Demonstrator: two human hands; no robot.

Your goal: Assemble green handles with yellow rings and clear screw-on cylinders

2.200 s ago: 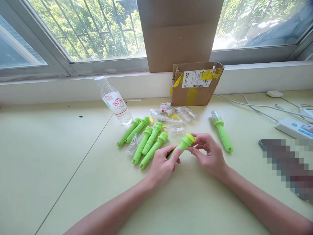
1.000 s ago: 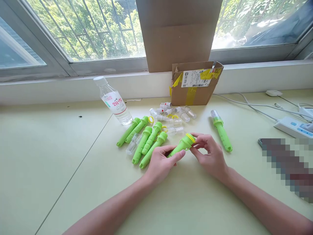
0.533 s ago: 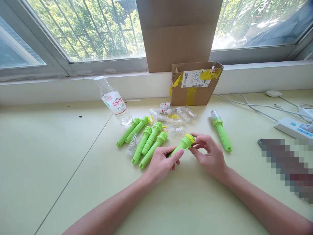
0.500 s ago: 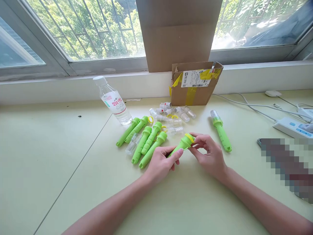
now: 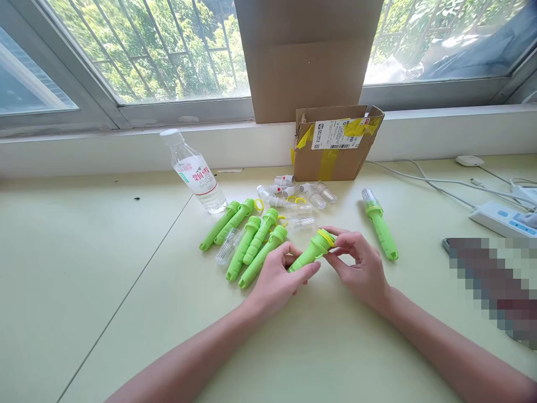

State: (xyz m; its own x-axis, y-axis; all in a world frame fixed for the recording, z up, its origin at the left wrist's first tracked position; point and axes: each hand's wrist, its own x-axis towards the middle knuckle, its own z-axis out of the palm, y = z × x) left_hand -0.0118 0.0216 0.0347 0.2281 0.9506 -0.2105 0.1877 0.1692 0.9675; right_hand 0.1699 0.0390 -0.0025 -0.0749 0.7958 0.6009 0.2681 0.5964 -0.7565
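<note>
1 green tube (image 5: 309, 254) slants forward-right, 1 yellow ring (image 5: 326, 237) around its wider far end.

1. On the bottle (image 5: 193, 187), on the far left of the worktop, we see a white label (image 5: 193, 168) with large red Chinese characters, too distorted for us to read surely.
2. Below them we make out the grey Latin capitals "PURE", and under that a second line that seems to begin "SHA"; its end is unclear to us.
3. On the cardboard box (image 5: 308, 167), at the far middle, we see a white paper label (image 5: 331, 134) with rows of dark print too small to read.
4. Along its lower edge we find a barcode (image 5: 344, 146); yellow tape (image 5: 356, 127) overlaps its right part.
</note>
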